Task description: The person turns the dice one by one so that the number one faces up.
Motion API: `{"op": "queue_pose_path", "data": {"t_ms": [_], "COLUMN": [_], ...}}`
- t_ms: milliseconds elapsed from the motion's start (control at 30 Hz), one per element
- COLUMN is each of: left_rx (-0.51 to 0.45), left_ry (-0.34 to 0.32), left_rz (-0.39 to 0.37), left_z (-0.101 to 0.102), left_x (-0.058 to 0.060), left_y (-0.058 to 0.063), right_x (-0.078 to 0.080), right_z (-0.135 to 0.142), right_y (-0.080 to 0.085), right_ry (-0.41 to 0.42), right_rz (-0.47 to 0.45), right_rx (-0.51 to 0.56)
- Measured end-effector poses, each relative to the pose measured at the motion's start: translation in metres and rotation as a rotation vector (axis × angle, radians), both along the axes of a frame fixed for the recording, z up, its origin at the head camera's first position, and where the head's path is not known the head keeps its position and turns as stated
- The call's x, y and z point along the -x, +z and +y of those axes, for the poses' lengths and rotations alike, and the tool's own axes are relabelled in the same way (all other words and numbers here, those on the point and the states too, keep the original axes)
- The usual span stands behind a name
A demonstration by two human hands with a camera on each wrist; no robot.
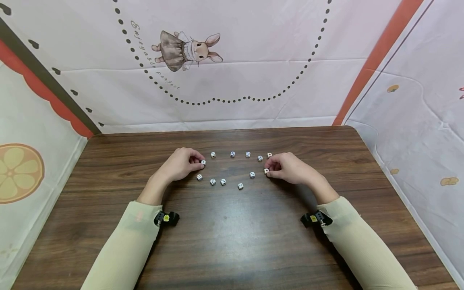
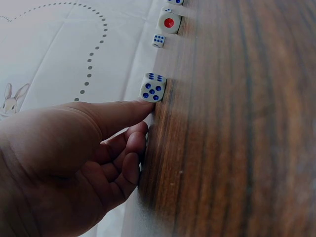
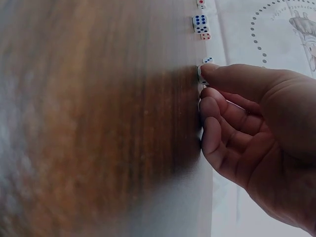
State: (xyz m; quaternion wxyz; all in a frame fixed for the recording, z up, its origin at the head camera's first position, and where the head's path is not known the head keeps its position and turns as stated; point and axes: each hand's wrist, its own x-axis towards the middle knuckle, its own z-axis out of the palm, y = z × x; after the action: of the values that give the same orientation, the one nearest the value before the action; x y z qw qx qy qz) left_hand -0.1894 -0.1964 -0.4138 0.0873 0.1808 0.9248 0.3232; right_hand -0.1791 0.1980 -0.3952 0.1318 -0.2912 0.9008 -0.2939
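Note:
Small white dice with dark pips lie in a rough oval on the wooden table. On the oval's left side, my left hand point(image 1: 182, 164) pinches a die point(image 1: 203, 162) between thumb and index fingertips. The left wrist view shows that die point(image 2: 153, 88) at the thumb tip, the other fingers curled below. On the opposite side my right hand point(image 1: 290, 168) pinches another die point(image 1: 266, 171), partly hidden behind the thumb in the right wrist view. Just beyond the right fingers sits a further die point(image 1: 269, 154). Nearest in front of the left hand is a die point(image 1: 199, 177).
The brown wooden table point(image 1: 232, 241) ends at a back edge against a printed cloth point(image 1: 253, 80). More dice lie between the hands, among them a die point(image 1: 233, 154) in the back row and a die point(image 1: 241, 186) in front. Black straps with cameras circle both wrists.

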Motion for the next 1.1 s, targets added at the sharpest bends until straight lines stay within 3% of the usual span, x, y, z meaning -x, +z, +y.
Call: {"op": "queue_pose_path", "data": {"t_ms": [633, 1100], "left_rx": [-0.007, -0.012], "left_ry": [-0.002, -0.008], "left_rz": [0.005, 0.008], "left_z": [-0.001, -0.001], "left_x": [0.000, 0.001], "left_y": [0.002, -0.001], "right_x": [0.009, 0.027], "right_z": [0.003, -0.001], "right_y": [0.004, 0.002], "right_ry": [-0.055, -0.100], "right_rz": [0.021, 0.130], "right_rx": [0.060, 0.103]}}
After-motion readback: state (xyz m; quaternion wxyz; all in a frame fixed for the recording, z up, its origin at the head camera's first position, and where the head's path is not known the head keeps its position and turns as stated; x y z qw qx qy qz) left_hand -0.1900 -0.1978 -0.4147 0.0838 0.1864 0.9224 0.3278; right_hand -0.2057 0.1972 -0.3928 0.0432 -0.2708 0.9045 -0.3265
